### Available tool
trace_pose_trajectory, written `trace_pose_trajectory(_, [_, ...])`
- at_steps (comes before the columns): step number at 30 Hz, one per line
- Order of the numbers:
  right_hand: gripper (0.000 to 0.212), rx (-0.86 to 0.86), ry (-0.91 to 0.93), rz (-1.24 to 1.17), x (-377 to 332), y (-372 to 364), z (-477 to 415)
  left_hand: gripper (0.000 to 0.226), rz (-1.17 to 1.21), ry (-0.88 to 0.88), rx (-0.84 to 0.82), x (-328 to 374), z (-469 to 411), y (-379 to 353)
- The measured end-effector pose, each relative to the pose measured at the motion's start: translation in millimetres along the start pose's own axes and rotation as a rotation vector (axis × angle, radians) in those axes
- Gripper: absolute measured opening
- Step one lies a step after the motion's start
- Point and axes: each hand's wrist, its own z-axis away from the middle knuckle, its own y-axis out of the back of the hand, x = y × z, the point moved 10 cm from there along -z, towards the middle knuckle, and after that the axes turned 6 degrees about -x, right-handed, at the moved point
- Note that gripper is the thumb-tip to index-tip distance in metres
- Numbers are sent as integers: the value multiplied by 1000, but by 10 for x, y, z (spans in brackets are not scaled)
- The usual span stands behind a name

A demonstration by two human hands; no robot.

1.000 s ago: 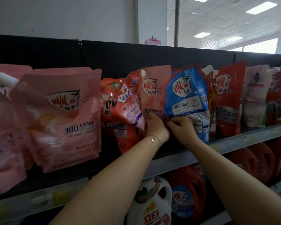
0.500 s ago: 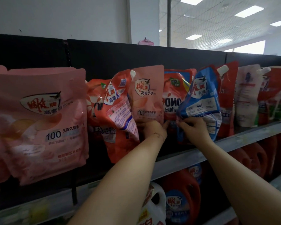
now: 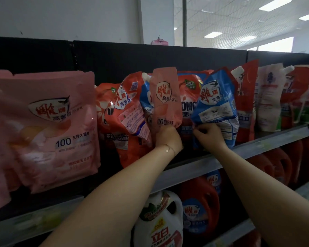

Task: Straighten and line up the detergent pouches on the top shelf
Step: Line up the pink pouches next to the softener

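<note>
A row of detergent pouches stands on the top shelf (image 3: 257, 148). My left hand (image 3: 168, 138) grips the bottom of a narrow pink pouch (image 3: 165, 97) and holds it upright. My right hand (image 3: 208, 135) pinches the lower left corner of a blue pouch (image 3: 217, 104), which leans to the right. Between them an orange OMO pouch (image 3: 187, 97) shows behind. A red-orange pouch (image 3: 127, 111) tilts to the left of my left hand. A large pink pouch (image 3: 48, 129) stands at the far left.
Red and white pouches (image 3: 268, 97) continue along the shelf to the right. Below, a white bottle (image 3: 159, 221) and red jugs (image 3: 200, 207) fill the lower shelf. A black back panel (image 3: 114, 57) runs behind the pouches.
The pink pouch has turned edge-on and looks narrower in my left hand. A blue pouch now shows behind it on the left. My right hand has kept its hold on the blue pouch's corner.
</note>
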Motion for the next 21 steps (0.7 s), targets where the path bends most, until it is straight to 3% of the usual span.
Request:
trace_pose_trajectory(4, [25, 0, -12, -11, -11, 8, 16, 11, -50, -69, -20, 156, 278, 192])
trace_pose_trajectory(8, [38, 17, -13, -35, -12, 36, 44, 23, -161, -248, 104, 419, 592, 454])
trace_pose_trajectory(13, [37, -8, -53, -3, -45, 18, 84, 25, -358, -336, 188, 499, 814, 606])
trace_pose_trajectory(19, [19, -185, -288, 58, -103, -121, 79, 31, -482, -343, 170, 397, 963, 494])
trace_pose_trajectory(21, [23, -235, -296, 89, -195, -163, 145, 31, -484, -333, 160, 385, 984, 467])
